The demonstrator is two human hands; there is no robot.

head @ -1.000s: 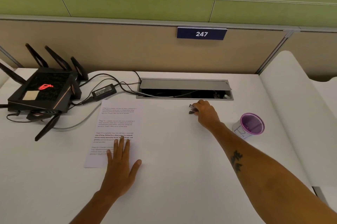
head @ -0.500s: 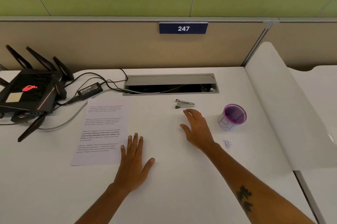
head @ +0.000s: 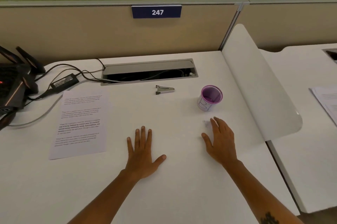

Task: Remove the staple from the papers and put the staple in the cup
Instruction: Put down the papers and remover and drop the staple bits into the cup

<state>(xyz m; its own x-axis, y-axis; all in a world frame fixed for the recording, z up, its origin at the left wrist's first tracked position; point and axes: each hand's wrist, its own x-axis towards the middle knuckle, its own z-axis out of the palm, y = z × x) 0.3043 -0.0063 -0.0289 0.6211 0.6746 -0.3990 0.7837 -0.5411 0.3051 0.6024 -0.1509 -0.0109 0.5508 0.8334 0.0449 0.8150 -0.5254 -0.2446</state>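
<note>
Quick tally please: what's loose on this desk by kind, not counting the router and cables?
Papers: 1 stack
Staple remover: 1
Cup: 1
Hands flat on the desk: 2, left and right
Total: 5

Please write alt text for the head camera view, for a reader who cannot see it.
Two empty hands, left hand and right hand, rest flat on a white desk. Farther back lie a staple remover and a purple cup; printed papers lie to the left.
</note>
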